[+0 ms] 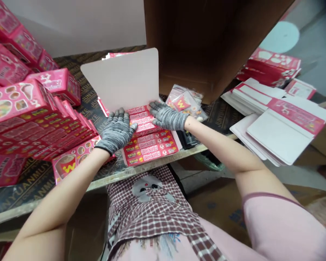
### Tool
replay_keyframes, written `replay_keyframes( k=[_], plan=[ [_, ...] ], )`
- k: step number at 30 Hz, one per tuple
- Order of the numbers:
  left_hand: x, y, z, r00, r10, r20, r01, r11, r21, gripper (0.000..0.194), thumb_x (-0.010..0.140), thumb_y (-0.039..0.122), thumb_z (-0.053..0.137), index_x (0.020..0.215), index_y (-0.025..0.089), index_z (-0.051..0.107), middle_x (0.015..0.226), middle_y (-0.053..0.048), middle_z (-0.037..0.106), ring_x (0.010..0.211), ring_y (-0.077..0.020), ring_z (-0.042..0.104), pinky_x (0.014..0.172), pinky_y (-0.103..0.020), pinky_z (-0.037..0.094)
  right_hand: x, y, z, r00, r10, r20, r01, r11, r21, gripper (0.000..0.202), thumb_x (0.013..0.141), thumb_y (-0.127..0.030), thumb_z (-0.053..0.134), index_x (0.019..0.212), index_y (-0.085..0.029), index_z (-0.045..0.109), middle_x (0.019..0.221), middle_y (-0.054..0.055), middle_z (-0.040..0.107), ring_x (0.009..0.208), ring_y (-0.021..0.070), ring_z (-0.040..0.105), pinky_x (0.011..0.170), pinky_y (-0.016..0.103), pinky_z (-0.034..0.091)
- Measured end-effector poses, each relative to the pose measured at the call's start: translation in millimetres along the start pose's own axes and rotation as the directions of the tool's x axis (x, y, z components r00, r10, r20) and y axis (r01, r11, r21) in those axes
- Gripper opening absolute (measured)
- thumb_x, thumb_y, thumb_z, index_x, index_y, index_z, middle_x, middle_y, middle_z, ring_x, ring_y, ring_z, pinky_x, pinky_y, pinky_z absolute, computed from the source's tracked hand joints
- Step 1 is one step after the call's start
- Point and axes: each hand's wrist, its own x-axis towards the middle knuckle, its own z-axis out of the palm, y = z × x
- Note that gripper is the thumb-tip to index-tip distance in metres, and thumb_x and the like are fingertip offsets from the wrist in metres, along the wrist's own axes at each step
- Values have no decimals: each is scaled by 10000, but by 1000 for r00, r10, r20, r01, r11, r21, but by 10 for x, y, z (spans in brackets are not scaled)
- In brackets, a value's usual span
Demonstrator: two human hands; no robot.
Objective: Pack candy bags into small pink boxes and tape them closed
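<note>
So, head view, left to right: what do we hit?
Stacked pink boxes → left gloved hand → pink packs showing between the hands → right gloved hand → clear packets poking out past it → flat white-and-pink cartons.

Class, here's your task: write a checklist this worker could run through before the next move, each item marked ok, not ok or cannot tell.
1. Left hand placed at the left of the pink boxes: ok.
2. Right hand placed at their right: ok, fingers at the farther ones.
3. White flap up, out of the way: ok, it stands behind the hands.
4. Ends of the farther boxes sound: cannot tell, the hands partly cover them.
5. Boxes well back from the table edge: not ok, the nearest lie close to it.
6. Loose packets tidy: not ok, they lie in an untidy heap.
</note>
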Motion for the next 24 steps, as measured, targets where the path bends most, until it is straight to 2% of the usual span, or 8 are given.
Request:
replay_keyframes(
  k=[4, 8, 12, 16, 18, 20, 22, 24],
  plan=[
    [50, 9, 115, 999, 33, -18, -34, 999, -18, 654, 1021, 420, 386, 1487, -33, 463, 1606, -313, 408, 1547, -383, 369, 1290, -602, 199, 20, 3, 142, 997, -7, 74, 11, 998, -59, 640, 1028, -333, 438, 1561, 16, 376, 1639, 291, 366, 1555, 386, 336, 1264, 581, 295],
    [30, 5, 232, 999, 50, 2, -50, 999, 3, 645, 1021, 384, 390, 1484, -60, 456, 1605, -326, 396, 1553, -388, 354, 1295, -601, 177, -19, -88, 132, 988, 76, 137, -62, 993, -97, 640, 1039, -319, 408, 1563, 47, 374, 1638, 303, 357, 1548, 400, 349, 1269, 570, 290],
    [118, -14, 318, 997, 65, 52, -67, 997, 32, 630, 1011, 358, 386, 1510, -21, 456, 1620, -302, 390, 1554, -377, 358, 1296, -602, 167, 18, -135, 149, 973, 147, 176, -127, 985, -120, 647, 1047, -322, 381, 1591, 26, 340, 1678, 268, 302, 1568, 373, 315, 1287, 544, 239],
    [276, -21, 325, 996, 50, 72, -54, 997, 50, 587, 1000, 343, 384, 1463, 13, 530, 1560, -297, 485, 1507, -396, 428, 1277, -683, 90, 157, -200, 124, 949, 215, 230, -180, 970, -161, 604, 1071, -317, 338, 1593, -15, 364, 1666, 234, 356, 1543, 362, 365, 1278, 615, 200],
    [239, -7, 292, 999, 22, 41, -24, 999, 42, 569, 1003, 347, 378, 1443, 31, 553, 1557, -284, 497, 1498, -393, 441, 1272, -698, 58, 128, -246, 73, 955, 219, 200, -183, 966, -184, 577, 1077, -317, 347, 1576, -35, 408, 1648, 226, 395, 1542, 372, 361, 1274, 664, 156],
    [80, 7, 271, 999, -27, -19, 27, 999, -20, 561, 998, 373, 405, 1442, 65, 559, 1579, -260, 483, 1520, -384, 411, 1273, -699, 41, -6, -252, 26, 971, 218, 100, -197, 962, -187, 543, 1051, -339, 453, 1524, -77, 500, 1664, 209, 375, 1562, 394, 313, 1266, 692, 142],
    [-168, 8, 304, 984, -123, -126, 101, 980, -172, 614, 967, 434, 493, 1485, 106, 521, 1605, -240, 460, 1552, -376, 360, 1278, -693, 70, -207, -199, 18, 959, 275, -70, -282, 953, -113, 590, 999, -382, 581, 1506, -88, 522, 1677, 220, 344, 1557, 403, 320, 1250, 649, 259],
    [-434, -12, 396, 950, -243, -195, 146, 900, -412, 728, 921, 475, 579, 1556, 149, 436, 1596, -220, 483, 1537, -352, 395, 1270, -653, 218, -401, -112, 65, 910, 380, -167, -382, 924, 26, 669, 969, -386, 632, 1533, -58, 480, 1593, 263, 459, 1451, 382, 490, 1148, 548, 459]
  ],
)
